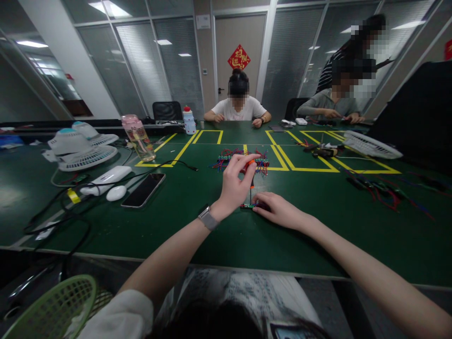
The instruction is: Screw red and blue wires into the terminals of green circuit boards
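Observation:
My left hand (237,181) is closed around the handle of a screwdriver (252,182) with orange and black parts. Its shaft points straight down at a small green circuit board (248,205) on the table. My right hand (273,209) lies low on the table and pinches the right end of that board, covering part of it. Just beyond my left hand is a cluster of green boards with red and blue wires (222,159), partly hidden by my fingers.
Left on the green table (197,221) are a phone (144,190), a white mouse-like case (116,193), black cables, a bottle (139,137) and white fans (86,155). Wired boards (383,190) and tools (323,150) lie right. Co-workers sit opposite. A green basket (52,306) stands below left.

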Demonstrator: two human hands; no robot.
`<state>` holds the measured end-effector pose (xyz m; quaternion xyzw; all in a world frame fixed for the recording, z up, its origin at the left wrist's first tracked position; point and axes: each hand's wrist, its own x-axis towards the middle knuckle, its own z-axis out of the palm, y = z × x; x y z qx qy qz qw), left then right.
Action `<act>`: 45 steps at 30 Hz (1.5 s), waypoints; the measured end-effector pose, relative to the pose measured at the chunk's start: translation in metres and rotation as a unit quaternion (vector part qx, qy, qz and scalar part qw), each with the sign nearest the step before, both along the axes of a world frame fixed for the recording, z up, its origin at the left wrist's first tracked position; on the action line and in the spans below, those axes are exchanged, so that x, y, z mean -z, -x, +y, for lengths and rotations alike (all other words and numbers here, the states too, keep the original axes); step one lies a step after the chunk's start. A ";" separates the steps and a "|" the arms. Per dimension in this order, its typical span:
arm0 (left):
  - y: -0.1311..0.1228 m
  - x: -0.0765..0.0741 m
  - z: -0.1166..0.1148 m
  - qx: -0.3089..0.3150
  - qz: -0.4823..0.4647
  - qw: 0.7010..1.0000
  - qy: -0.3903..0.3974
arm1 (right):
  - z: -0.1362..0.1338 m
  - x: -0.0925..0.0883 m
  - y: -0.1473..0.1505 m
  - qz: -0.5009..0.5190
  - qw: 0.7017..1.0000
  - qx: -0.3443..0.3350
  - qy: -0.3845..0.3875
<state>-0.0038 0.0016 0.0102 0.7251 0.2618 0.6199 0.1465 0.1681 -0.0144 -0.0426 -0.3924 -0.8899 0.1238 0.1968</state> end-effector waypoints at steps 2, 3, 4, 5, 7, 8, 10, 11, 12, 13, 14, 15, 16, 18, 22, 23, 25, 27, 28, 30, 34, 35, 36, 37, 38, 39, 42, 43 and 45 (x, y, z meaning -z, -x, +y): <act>0.000 0.000 0.000 0.003 0.003 1.000 0.001 | 0.000 0.000 0.000 0.001 1.000 -0.002 -0.002; 0.000 0.000 0.000 0.005 0.004 1.000 0.002 | 0.000 0.000 0.000 0.001 1.000 -0.004 -0.002; 0.000 0.001 0.000 0.006 0.005 1.000 0.004 | 0.000 0.001 0.000 0.001 1.000 -0.005 -0.003; 0.000 0.001 0.000 0.006 0.005 1.000 0.005 | 0.000 0.001 0.000 0.002 1.000 -0.005 -0.003; 0.000 0.002 0.001 0.005 0.005 1.000 0.008 | 0.000 0.001 0.000 0.002 1.000 -0.005 -0.002; -0.001 0.002 0.001 0.005 0.005 1.000 0.010 | 0.000 0.001 0.000 0.001 1.000 -0.005 -0.002; -0.001 0.003 0.001 0.009 0.004 1.000 0.015 | 0.000 0.000 0.000 0.000 1.000 -0.006 -0.003; -0.001 0.003 0.002 0.010 0.004 1.000 0.018 | 0.000 0.000 0.000 0.000 1.000 -0.006 -0.003; -0.001 0.004 0.002 0.010 0.004 1.000 0.020 | 0.000 0.000 -0.001 0.000 1.000 -0.006 -0.003; -0.001 0.004 0.002 0.010 0.004 1.000 0.020 | 0.000 0.000 -0.001 0.001 1.000 -0.006 -0.002; -0.001 0.003 0.002 0.010 0.004 1.000 0.021 | 0.000 0.000 -0.001 0.001 1.000 -0.006 -0.001; 0.000 0.003 0.002 0.010 0.004 1.000 0.020 | 0.000 0.000 0.000 0.002 1.000 -0.006 0.000; 0.000 0.003 0.002 0.010 0.004 1.000 0.020 | 0.000 0.000 0.000 0.002 1.000 -0.005 0.000; 0.000 0.003 0.001 0.010 0.005 1.000 0.020 | 0.000 0.000 0.000 0.003 1.000 -0.003 -0.001; 0.000 0.002 0.000 0.012 0.007 1.000 0.021 | 0.000 0.000 0.000 0.000 1.000 -0.003 -0.004; 0.000 0.002 0.000 0.013 0.006 1.000 0.022 | 0.000 0.000 0.000 0.000 1.000 -0.003 -0.005; 0.000 0.002 0.000 0.014 0.006 1.000 0.022 | -0.001 0.000 0.000 -0.001 1.000 -0.004 -0.006; 0.000 0.002 0.000 0.013 0.007 1.000 0.020 | -0.001 -0.001 0.000 -0.002 1.000 -0.004 -0.006; 0.000 0.002 0.000 0.012 0.008 1.000 0.018 | -0.001 -0.001 0.000 -0.004 1.000 -0.004 -0.004; 0.000 0.002 0.000 0.010 0.010 1.000 0.018 | -0.001 -0.002 0.000 -0.006 1.000 -0.004 -0.002; 0.000 0.002 0.000 0.010 0.014 1.000 0.020 | -0.001 -0.002 0.000 -0.005 1.000 -0.003 -0.002; 0.000 0.002 0.000 0.011 0.014 1.000 0.020 | -0.001 -0.002 0.000 -0.004 1.000 -0.003 -0.002; 0.000 0.003 0.000 0.013 0.013 1.000 0.020 | -0.001 -0.002 0.000 -0.004 1.000 -0.003 -0.003; 0.000 0.003 0.000 0.014 0.012 1.000 0.020 | -0.001 -0.002 0.000 -0.005 1.000 -0.002 -0.003; 0.000 0.003 0.000 0.014 0.011 1.000 0.019 | -0.001 -0.001 0.000 -0.007 1.000 -0.003 -0.003; 0.000 0.003 0.000 0.013 0.011 1.000 0.017 | -0.001 -0.001 0.000 -0.008 1.000 -0.003 -0.002; 0.000 0.002 0.001 0.010 0.011 1.000 0.013 | 0.000 0.000 0.000 -0.008 1.000 -0.005 -0.002; 0.000 0.002 0.001 0.011 0.011 1.000 0.013 | 0.000 0.000 0.000 -0.006 1.000 -0.005 -0.003; 0.000 0.002 0.000 0.014 0.011 1.000 0.015 | 0.000 0.000 -0.001 -0.005 1.000 -0.003 -0.004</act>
